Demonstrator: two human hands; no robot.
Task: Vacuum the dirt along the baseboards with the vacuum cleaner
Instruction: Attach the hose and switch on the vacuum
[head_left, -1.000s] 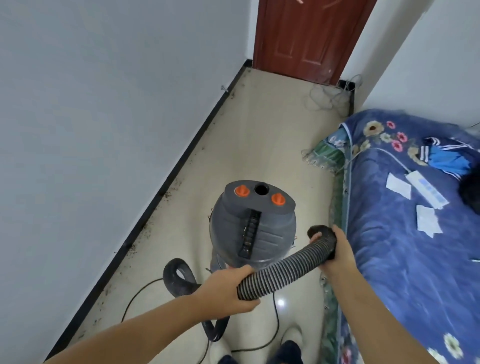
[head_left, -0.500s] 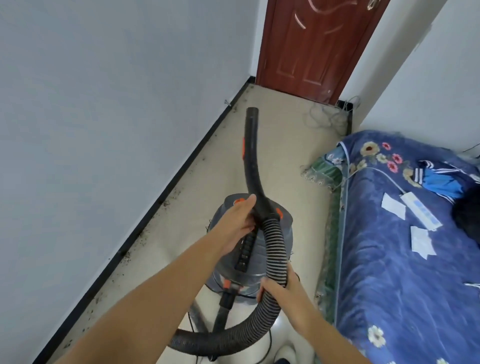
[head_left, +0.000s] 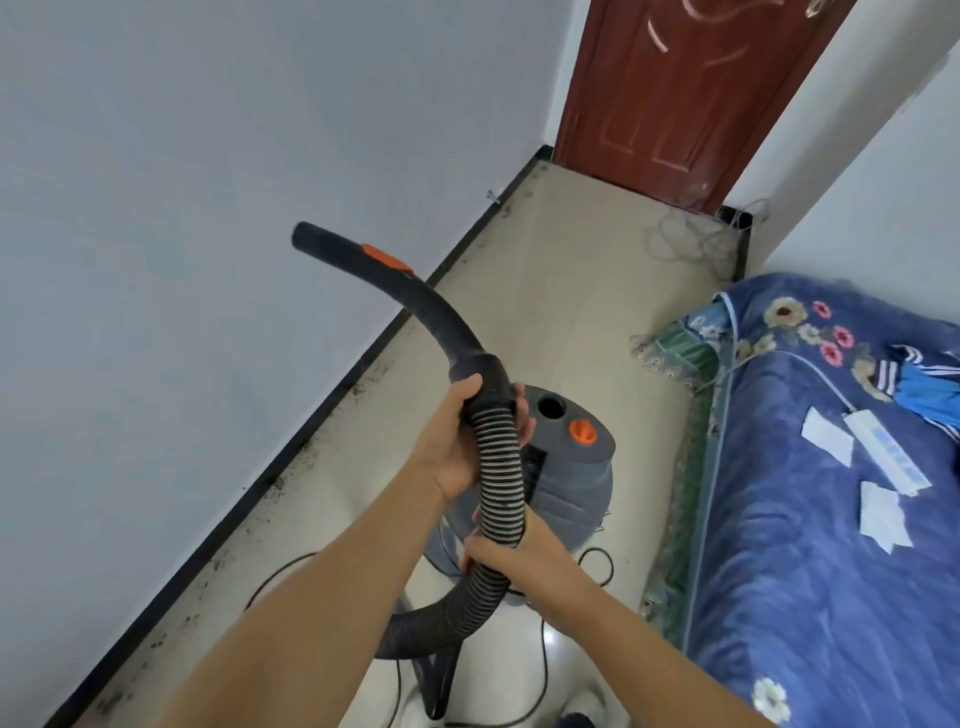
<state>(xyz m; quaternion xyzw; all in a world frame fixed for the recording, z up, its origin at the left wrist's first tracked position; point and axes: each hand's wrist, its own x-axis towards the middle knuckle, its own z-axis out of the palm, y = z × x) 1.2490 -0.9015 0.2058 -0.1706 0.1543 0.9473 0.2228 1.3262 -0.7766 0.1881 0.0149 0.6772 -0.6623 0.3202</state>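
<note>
Your left hand (head_left: 457, 441) grips the ribbed hose (head_left: 498, 467) at its collar mid-frame, your right hand (head_left: 514, 558) clasps it lower down, nozzle (head_left: 306, 236) pointing upper left, above the dirt-flecked baseboard (head_left: 332, 400).

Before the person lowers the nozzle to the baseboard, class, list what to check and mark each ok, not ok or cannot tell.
1. Left hand grips hose cuff: ok.
2. Right hand grips ribbed hose: ok.
3. Curved nozzle tube aimed at dirt: not ok, raised toward wall.
4. Dirt lies along black baseboard: ok.
5. Vacuum canister running: cannot tell.
6. Power cord clear of feet: cannot tell.
</note>
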